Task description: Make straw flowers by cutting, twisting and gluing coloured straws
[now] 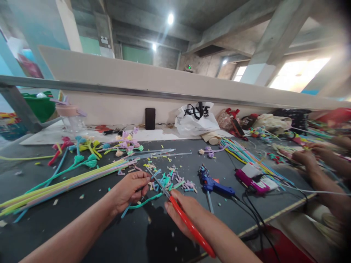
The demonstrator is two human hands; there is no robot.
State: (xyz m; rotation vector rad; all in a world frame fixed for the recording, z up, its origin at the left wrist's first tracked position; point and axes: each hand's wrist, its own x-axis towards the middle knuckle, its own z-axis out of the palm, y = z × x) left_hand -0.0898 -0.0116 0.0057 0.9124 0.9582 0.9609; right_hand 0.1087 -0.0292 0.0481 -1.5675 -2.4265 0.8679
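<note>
My left hand (131, 190) is closed in a pinch on a teal pipe cleaner (145, 201) that curves across the dark table toward my right. My right hand (184, 215) grips red-handled scissors (189, 225); their thin blades (156, 179) point up and left, past my left fingertips. Just beyond the blades lies a scatter of short cut pipe-cleaner bits (175, 179) in teal, pink and white.
A bundle of long pastel pipe cleaners (65, 182) lies at the left. Finished fuzzy flowers (127, 140) sit behind it. A blue glue gun (214, 184) and a pink power strip (253, 180) lie to the right. Another person's hands (307, 157) work at the far right.
</note>
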